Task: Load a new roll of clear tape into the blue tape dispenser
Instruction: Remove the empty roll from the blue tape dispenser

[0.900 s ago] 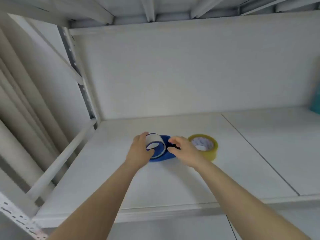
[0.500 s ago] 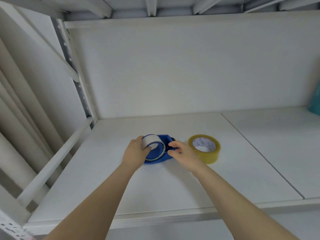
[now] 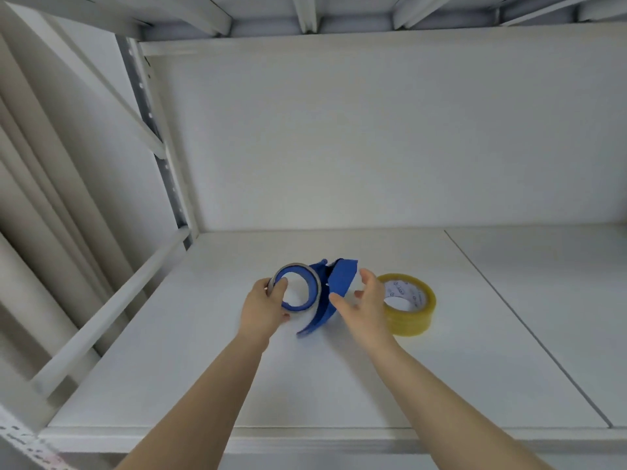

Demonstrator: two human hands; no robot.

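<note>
The blue tape dispenser (image 3: 341, 278) is tilted up off the white shelf (image 3: 305, 385), and its curved blue strip (image 3: 314, 325) reaches down toward the board. At its left end a thin pale ring with a blue inner face (image 3: 314, 283) faces me. My left hand (image 3: 263, 308) pinches this ring, thumb inside its hole. My right hand (image 3: 364, 305) grips the dispenser's right part between thumb and fingers, with something white showing under them. A full roll of yellowish clear tape (image 3: 412, 305) lies flat on the shelf, just right of my right hand.
The shelf has a back wall (image 3: 373, 147) and a low ceiling of beams above. A perforated metal post (image 3: 159, 157) and a slanted white rail (image 3: 112, 307) close off the left side. A seam (image 3: 509, 307) splits the shelf board to the right.
The dispenser has been raised and turned, so the ring's open face now points at me. My hands have spread a little apart. The yellowish roll has stayed where it was.
</note>
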